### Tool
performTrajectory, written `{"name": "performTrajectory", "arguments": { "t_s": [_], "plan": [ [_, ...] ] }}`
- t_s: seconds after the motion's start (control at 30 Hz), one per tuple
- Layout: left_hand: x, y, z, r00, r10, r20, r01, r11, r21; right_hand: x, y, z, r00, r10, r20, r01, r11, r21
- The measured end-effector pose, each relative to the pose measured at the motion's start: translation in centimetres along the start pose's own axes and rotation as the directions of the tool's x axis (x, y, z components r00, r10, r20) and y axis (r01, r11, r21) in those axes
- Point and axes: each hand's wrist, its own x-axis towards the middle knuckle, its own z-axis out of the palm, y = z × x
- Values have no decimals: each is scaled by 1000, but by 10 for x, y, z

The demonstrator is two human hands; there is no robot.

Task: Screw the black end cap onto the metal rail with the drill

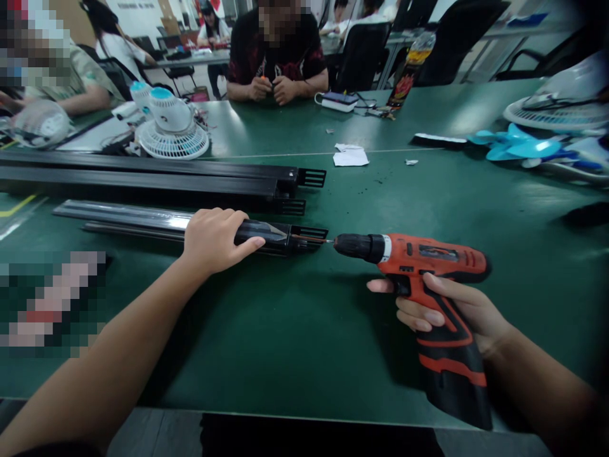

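Observation:
My right hand [457, 311] is wrapped round the handle of an orange and black cordless drill [438, 251], its forefinger stretched out by the trigger. The drill's chuck points left, and its thin bit lies close to the slotted end bracket [309, 233] of a long black bar; contact between them cannot be made out. My left hand [214, 238] grips that black bar [266, 233] from above, not far from the bracket. Part of the bar looks wrapped in shiny clear film. A thinner dark strip [133, 231] runs along its near side.
More black bars [228, 184] lie behind, parallel to it. White fans [174, 130] stand at the back left; blue fan blades [518, 143] and a fan cage are at the right. Paper scraps [351, 155] and a bottle [412, 70] are farther back. A person [280, 57] sits across the green table.

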Motion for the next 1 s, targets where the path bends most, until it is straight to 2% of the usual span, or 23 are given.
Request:
{"name": "performTrajectory", "arguments": {
  "t_s": [0.2, 0.47, 0.7, 1.0],
  "plan": [
    [0, 0, 1, 1000, 0, -5, 0, 1000, -3, 0, -2, 2, 1000, 19, 10, -19, 1000, 1],
    [0, 0, 0, 1000, 3, -13, -3, 1000, -4, 1, -3, 9, 996, -11, 89, 8, 999, 39],
    [0, 1, -1, 1000, -5, -21, 5, 999, -33, 1, -5, 9, 999, -6, 47, 5, 1000, 12],
    [0, 1, -1, 1000, -6, -6, 6, 1000, -16, 0, -4, 8, 999, 11, 49, -12, 1000, 12]
  ]
}}
